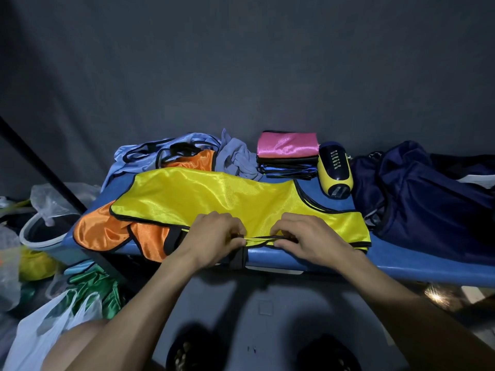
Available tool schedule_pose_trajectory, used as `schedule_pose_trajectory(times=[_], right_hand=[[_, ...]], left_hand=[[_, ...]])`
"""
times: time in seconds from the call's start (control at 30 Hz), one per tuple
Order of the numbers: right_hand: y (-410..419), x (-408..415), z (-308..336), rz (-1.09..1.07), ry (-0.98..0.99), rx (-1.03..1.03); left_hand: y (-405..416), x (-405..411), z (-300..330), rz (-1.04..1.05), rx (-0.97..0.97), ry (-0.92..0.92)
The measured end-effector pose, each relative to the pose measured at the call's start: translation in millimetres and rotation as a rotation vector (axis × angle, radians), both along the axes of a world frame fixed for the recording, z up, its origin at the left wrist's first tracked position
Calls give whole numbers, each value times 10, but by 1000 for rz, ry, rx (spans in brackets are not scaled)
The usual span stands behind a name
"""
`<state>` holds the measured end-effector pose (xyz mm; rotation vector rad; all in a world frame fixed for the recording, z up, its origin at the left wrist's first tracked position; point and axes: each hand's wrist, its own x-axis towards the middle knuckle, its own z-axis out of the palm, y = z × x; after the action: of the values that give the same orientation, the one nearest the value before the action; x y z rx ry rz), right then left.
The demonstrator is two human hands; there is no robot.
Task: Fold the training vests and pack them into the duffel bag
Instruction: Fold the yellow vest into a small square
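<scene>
A yellow training vest (pixel 214 195) with black trim lies spread across the blue table (pixel 321 257). My left hand (pixel 214 238) and my right hand (pixel 308 236) sit side by side at its near edge, each pinching the black-trimmed hem. An orange vest (pixel 107 231) lies under the yellow one at the left. Light blue vests (pixel 150 153) are heaped at the back left. A stack of folded vests with a pink one (pixel 288 144) on top stands at the back. The navy duffel bag (pixel 428 194) lies on the table's right end.
A yellow and navy cylinder-shaped object (pixel 334 170) lies between the folded stack and the bag. Left of the table, on the floor, are a pale bucket (pixel 40 232), plastic bags (pixel 40 333) and green vests (pixel 99 287). A grey cloth backdrop hangs behind.
</scene>
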<state>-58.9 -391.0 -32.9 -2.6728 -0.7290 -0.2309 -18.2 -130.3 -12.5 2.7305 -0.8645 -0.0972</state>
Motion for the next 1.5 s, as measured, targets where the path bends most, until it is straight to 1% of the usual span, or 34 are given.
schedule_pose_trajectory(times=[0.07, 0.13, 0.27, 0.33, 0.43, 0.47, 0.53, 0.6, 0.67, 0.73, 0.77, 0.8, 0.87, 0.9, 0.93, 1.0, 1.13, 1.2, 1.27, 1.33, 1.4, 1.47, 1.5], right_hand=[[-2, 9, 4, -3, 26, 33], [-7, 36, -2, -13, 33, 51], [0, 65, -40, -55, -46, 52], [13, 76, -43, -76, -92, 23], [0, 103, -39, -67, -82, 19], [-20, 115, -30, -65, -49, 42], [-76, 129, -8, -58, 14, 88], [-138, 125, 26, -52, 54, 113], [-192, 115, 58, -57, 77, 126], [-215, 100, 74, -69, 63, 96], [-219, 97, 75, -77, 40, 76], [-219, 95, 75, -87, 14, 66], [-226, 87, 79, -105, -21, 53], [-234, 85, 78, -107, -31, 31], [-245, 83, 77, -102, -39, -3], [-256, 56, 85, -81, -27, -86], [-225, -67, 176, -45, 89, -248], [-264, -149, 218, -86, 150, -236], [-404, -200, 266, -211, 111, -176], [-616, -218, 283, -399, 64, -153], [-811, -224, 282, -585, 138, -173], [-920, -227, 274, -676, 246, -188], [-946, -225, 270, -695, 270, -181]], left_hand=[[-25, 25, -8, -18, -13, -22], [-52, 30, -4, -20, -11, -3], [-153, 64, -32, -36, -36, 139], [-220, 73, -45, -26, -52, 178], [-241, 98, -87, -14, -89, 231], [-233, 114, -103, 4, -144, 262], [-212, 127, -100, 53, -334, 318], [-212, 111, -45, 60, -472, 329], [-213, 112, -13, 61, -517, 299], [-202, 116, 0, 86, -540, 234], [-198, 112, 2, 99, -534, 166], [-194, 103, -6, 110, -494, 62], [-218, 53, -23, 100, -315, -194], [-237, 13, -36, 80, -236, -291], [-255, -24, -71, 54, -186, -350], [-278, -96, -159, -8, -100, -404], [-274, -184, -297, -93, 6, -474], [-252, -226, -314, -122, 2, -467], [-233, -227, -323, -135, -5, -453], [-237, -193, -315, -114, -6, -449], [-266, -154, -287, -101, 10, -451], [-289, -114, -238, -106, 19, -464], [-293, -94, -214, -107, 23, -475]])
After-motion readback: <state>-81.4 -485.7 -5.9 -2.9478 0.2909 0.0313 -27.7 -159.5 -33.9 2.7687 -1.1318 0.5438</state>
